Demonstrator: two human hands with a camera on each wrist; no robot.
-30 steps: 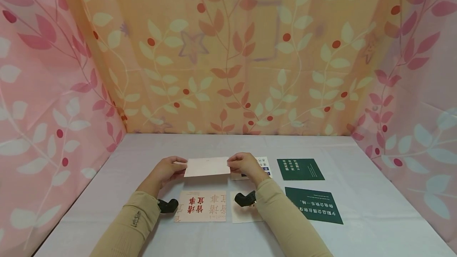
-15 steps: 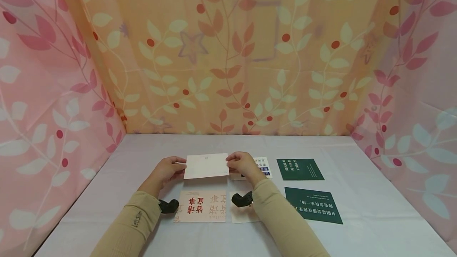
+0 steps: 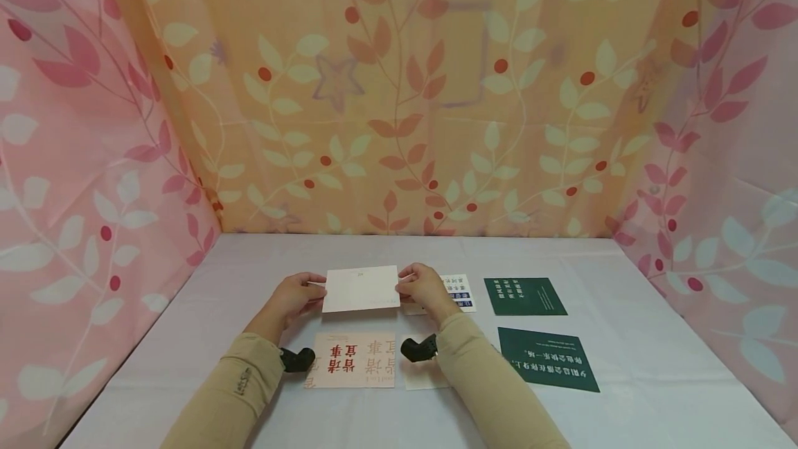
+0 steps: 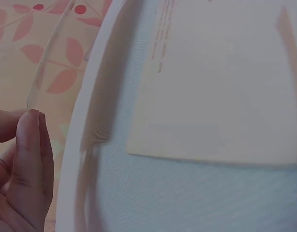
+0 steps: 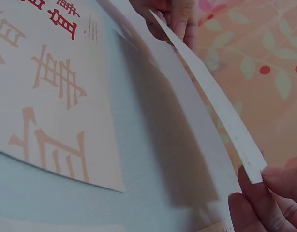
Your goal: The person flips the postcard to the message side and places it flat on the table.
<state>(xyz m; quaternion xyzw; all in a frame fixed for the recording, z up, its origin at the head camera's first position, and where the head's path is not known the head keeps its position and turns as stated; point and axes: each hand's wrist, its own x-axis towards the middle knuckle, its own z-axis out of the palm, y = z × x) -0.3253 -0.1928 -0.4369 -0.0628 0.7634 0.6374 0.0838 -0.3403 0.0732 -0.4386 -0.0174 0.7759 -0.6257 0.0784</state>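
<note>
A whitish card [image 3: 360, 289] with a faint small mark near its top edge is held above the table, tilted toward the head camera. My left hand [image 3: 297, 298] pinches its left edge between thumb and fingers. At the opposite edge my right hand [image 3: 430, 292] pinches it the same way. In the right wrist view the card [image 5: 221, 106] appears nearly edge-on, its shadow falling on the cloth. Below it lies a pale pink card [image 3: 352, 360] with red characters. A cream card [image 3: 425, 378] is partly hidden under my right sleeve.
Behind my right hand lies a white card [image 3: 463, 291] with blue print, partly covered. Two dark green cards [image 3: 526, 296] with white lettering lie farther right, one behind the other. The white cloth table [image 3: 648, 338] ends at a patterned curtain [image 3: 399, 123].
The held card has tipped up, so more of its face shows to the head camera. My right forearm has shifted slightly left. The cards on the table have stayed put.
</note>
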